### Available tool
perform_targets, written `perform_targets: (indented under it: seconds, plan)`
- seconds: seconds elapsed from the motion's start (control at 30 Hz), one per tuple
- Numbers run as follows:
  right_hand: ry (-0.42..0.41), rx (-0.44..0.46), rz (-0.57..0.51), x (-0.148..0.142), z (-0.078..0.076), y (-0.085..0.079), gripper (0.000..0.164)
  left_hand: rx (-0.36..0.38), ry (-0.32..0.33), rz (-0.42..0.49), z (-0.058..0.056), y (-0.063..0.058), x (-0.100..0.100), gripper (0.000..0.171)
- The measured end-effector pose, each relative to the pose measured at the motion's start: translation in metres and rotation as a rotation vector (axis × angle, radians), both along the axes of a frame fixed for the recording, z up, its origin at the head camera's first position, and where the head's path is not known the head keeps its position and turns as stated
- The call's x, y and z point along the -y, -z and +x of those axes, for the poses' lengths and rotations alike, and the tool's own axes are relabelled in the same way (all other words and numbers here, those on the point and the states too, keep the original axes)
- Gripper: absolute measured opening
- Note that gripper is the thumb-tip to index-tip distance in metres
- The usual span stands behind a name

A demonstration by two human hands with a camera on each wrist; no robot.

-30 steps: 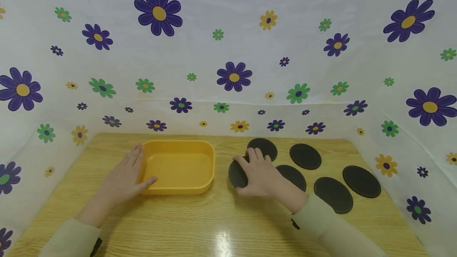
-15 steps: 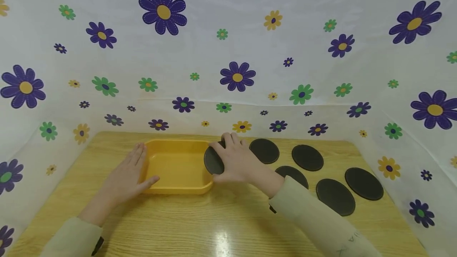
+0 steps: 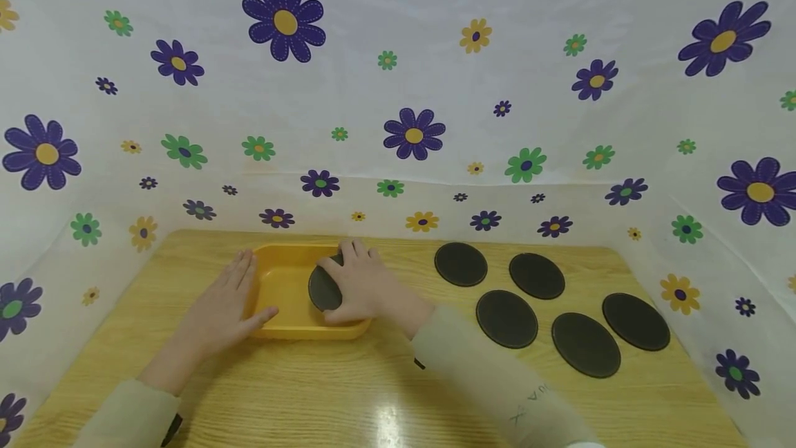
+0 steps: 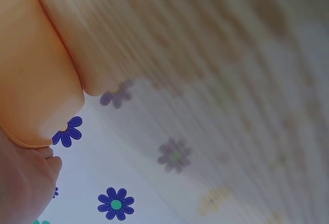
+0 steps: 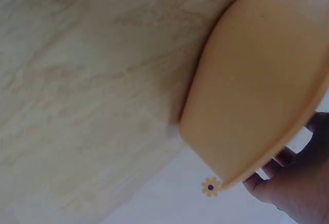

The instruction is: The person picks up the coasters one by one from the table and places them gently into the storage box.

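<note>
My right hand [image 3: 363,287] grips a round black coaster-like disc [image 3: 324,289] by its edges, over the right half of a yellow plastic tray [image 3: 311,332]. The disc looks slightly tilted; whether it touches the tray's bottom I cannot tell. Against the tray's left side rests my left hand [image 3: 218,310], fingers straight and thumb lying over the front rim. In the right wrist view the tray's outer wall [image 5: 252,75] fills the right side, with the right hand [image 5: 303,178] above its rim. The left wrist view catches the left hand [image 4: 25,183] beside the tray wall [image 4: 36,70].
Several black discs lie flat on the right of the wooden table [image 3: 298,393], among them a back one [image 3: 461,264], a middle one [image 3: 506,319] and a far right one [image 3: 636,321]. A white flowered cloth [image 3: 348,88] stands around the back and sides.
The right hand has lifted the disc off the table beside the tray and carried it left, over the tray. My left hand has stayed at the tray's left side.
</note>
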State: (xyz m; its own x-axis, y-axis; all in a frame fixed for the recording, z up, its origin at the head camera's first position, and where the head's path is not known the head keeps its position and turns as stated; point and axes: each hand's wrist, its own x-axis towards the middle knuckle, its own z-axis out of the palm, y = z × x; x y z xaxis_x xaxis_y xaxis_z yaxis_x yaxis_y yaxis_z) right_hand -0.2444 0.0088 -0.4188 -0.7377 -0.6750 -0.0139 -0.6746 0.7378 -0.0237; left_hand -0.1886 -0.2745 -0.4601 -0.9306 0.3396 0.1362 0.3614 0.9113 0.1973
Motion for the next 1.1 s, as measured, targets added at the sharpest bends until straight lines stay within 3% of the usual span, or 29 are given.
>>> perform_targets:
  seconds: [0.23, 0.53, 0.97, 1.1]
  plan:
    - [0.027, 0.034, 0.037, 0.013, -0.005, 0.017, 0.089, 0.002, -0.006, 0.014, 0.002, 0.001, 0.000, 0.105]
    - [0.030, 0.025, 0.125, 0.022, -0.004, 0.027, 0.085, 0.001, -0.006, 0.019, 0.002, 0.000, 0.000, 0.105]
    - [0.036, 0.027, 0.158, 0.023, -0.002, 0.027, 0.079, 0.004, -0.002, 0.023, 0.003, 0.002, 0.001, 0.104]
    - [0.012, -0.017, 0.158, 0.022, -0.004, 0.022, 0.080, -0.003, 0.000, 0.024, 0.002, 0.002, 0.001, 0.103]
